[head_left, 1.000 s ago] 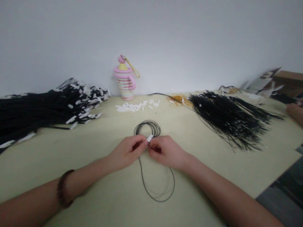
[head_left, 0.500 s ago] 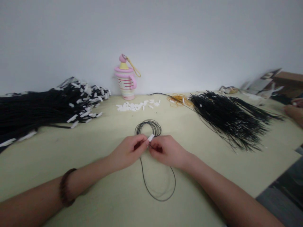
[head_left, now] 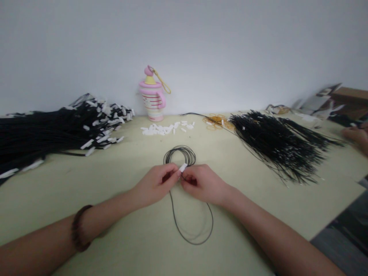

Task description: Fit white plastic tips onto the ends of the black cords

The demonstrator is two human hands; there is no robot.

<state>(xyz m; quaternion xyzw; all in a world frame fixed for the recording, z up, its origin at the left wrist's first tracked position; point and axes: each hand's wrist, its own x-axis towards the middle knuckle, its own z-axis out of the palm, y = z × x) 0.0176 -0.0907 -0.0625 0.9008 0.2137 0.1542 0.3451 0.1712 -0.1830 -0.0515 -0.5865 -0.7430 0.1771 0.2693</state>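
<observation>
Hands point(head_left: 153, 185) point(head_left: 201, 184) unmoved — white tab point(head_left: 182, 167), thin black cord point(head_left: 213, 226)

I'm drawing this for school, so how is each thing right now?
Left hand, pinching.
Right hand, pinching.
White tab, held between both hands.
Black cord, lying in loops.
Tabbed cords, heaped.
Bare cords, fanned out.
Loose tabs, scattered.
Rubber bands, tangled.

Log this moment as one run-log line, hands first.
left hand: at white tab | right hand: at same tab | black cord: looped on table
</observation>
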